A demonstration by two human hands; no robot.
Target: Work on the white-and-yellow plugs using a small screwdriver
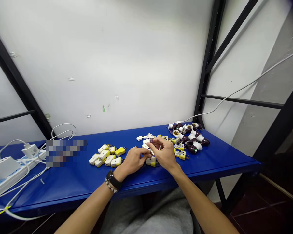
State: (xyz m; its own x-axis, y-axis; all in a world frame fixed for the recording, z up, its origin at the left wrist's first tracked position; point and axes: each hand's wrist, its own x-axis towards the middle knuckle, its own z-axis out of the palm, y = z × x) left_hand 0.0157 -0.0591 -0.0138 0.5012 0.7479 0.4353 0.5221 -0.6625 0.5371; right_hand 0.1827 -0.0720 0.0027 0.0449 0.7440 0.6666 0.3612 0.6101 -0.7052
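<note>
My left hand (133,160) rests low over the blue table, thumb and fingers pinched together; what they hold, if anything, is hidden. Closed right beside it, my right hand (164,153) grips what looks like a small screwdriver (151,140) with a translucent purplish end, mostly covered by the fingers. Just under both hands lies a white and yellow plug (150,161), partly hidden. Behind the fingers are several white plug covers (146,141). Open yellow plug halves (180,154) with metal parts showing lie to the right of my right hand.
Left of my hands sits a pile of white and yellow plugs (104,155). Dark lamp sockets (191,138) with white rims crowd the back right. A power strip (12,174) with white cables fills the far left. Black rack posts (206,65) and a white wall border the table (224,159).
</note>
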